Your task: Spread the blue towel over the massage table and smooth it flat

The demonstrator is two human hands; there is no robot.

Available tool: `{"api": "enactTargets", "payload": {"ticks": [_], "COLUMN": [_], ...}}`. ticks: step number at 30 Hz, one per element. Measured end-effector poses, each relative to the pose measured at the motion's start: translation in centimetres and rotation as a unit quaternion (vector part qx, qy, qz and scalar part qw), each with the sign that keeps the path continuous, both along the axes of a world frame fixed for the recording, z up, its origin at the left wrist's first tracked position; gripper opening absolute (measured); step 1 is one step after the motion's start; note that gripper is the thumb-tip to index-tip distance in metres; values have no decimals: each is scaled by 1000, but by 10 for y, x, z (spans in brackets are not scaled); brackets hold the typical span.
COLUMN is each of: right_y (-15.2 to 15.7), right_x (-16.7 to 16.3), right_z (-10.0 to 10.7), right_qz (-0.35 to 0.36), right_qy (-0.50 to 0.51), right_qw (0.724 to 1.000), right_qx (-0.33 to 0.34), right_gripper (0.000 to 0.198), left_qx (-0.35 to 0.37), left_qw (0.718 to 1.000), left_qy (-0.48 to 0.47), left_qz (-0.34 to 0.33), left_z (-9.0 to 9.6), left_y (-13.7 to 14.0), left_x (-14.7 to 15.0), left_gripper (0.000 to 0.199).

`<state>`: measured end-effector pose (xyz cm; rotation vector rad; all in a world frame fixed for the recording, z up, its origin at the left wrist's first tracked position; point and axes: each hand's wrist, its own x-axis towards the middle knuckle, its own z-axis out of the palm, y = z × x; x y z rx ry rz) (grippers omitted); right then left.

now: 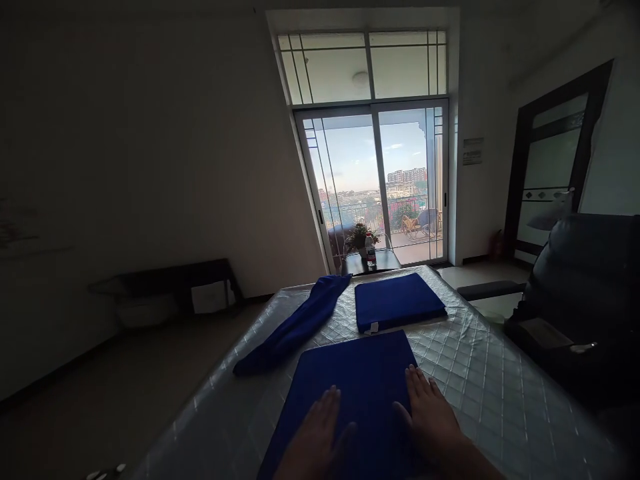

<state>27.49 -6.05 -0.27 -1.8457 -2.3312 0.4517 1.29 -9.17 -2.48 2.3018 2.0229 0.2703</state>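
Observation:
A blue folded cloth (357, 370) lies flat on the quilted silvery table cover (480, 373), close in front of me. My left hand (320, 427) rests on its left part, fingers stretched out and slightly blurred. On its right edge lies my right hand (430, 403), palm down, with the thumb apart from the fingers. Beyond it sits a second blue folded cloth (397, 300), a small white tag showing at its near left corner. To the left, a long, loosely bunched blue cloth (295, 327) stretches across the cover.
Past the far edge stands a small dark table (385, 260) with a bottle (370, 249) and a potted plant (359, 237). A black armchair (580, 293) is at the right. Glass sliding doors (375, 180) form the back. By the left wall are a dark bench-like piece and pale boxes (213, 297).

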Motion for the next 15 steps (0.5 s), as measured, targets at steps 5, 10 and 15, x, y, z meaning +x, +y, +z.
{"api": "enactTargets", "payload": {"ticks": [5,10,15], "right_y": [0,5,6], "right_x": [2,5,4], "right_z": [3,-10,-8], "right_qz": [16,42,14], "right_qy": [-16,15,5], "right_qw": [1000,998,1000], "right_qx": [-6,49,24], "right_gripper": [70,61,68], "left_qx": [-15,25,1], "left_qw": [989,986,996], "left_qy": [-46,-41,-17], "left_qz": [-137,-161,-92], "left_z": [30,9,-1], "left_y": [34,65,61], "left_x": [104,129,85], "left_gripper": [73,63,69]}}
